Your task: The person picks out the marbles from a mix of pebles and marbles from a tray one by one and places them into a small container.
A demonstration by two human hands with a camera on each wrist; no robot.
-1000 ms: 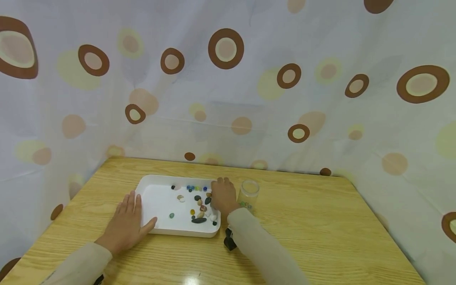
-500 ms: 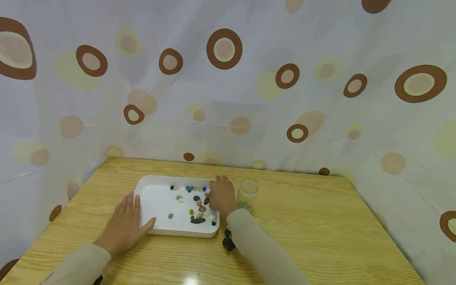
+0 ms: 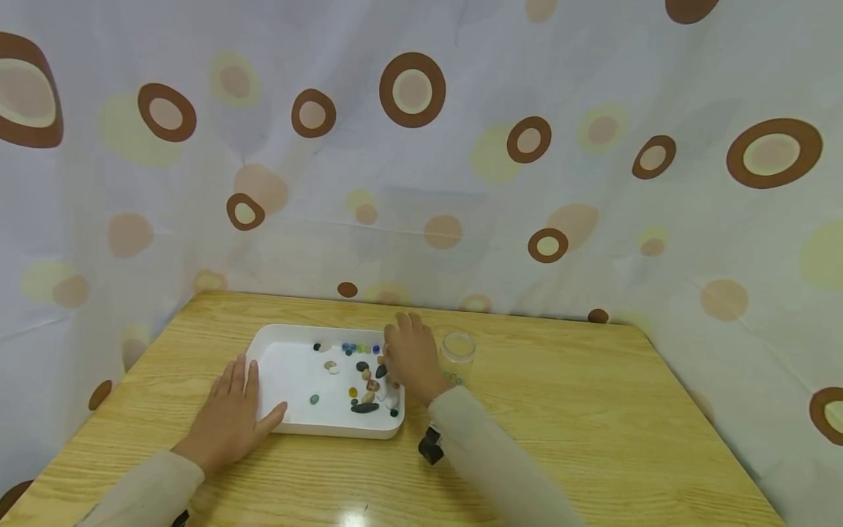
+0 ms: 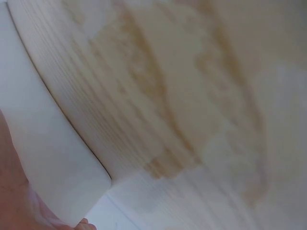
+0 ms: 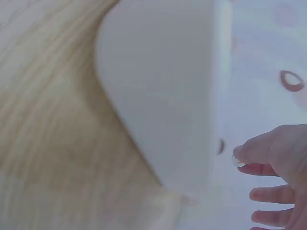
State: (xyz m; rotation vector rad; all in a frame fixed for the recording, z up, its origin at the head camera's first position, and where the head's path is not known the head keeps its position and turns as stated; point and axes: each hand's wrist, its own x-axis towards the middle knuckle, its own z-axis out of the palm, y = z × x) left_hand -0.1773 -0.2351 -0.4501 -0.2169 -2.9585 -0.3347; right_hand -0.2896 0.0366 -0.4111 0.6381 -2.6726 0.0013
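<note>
My left hand (image 3: 229,417) lies with straight fingers along the left side of a white tray (image 3: 286,377), the thumb near its front rim. Over the tray's right end, my right hand (image 3: 415,362) pinches a small clear glass marble (image 5: 238,162) between thumb and index finger; its other fingers are spread in the right wrist view. Pebbles, among them a long dark stone (image 3: 365,408), and a row of coloured glass marbles (image 3: 361,348) lie in the tray. Just right of that hand stands a clear jar (image 3: 457,347) with several marbles at its bottom.
The wooden table (image 3: 560,424) extends to the right of the jar and in front of the tray. A patterned cloth (image 3: 487,241) hangs behind the table and along its sides.
My right hand has risen a little from the tray's right end, with its fingers shifted toward the far side. My left hand keeps its place on the tray.
</note>
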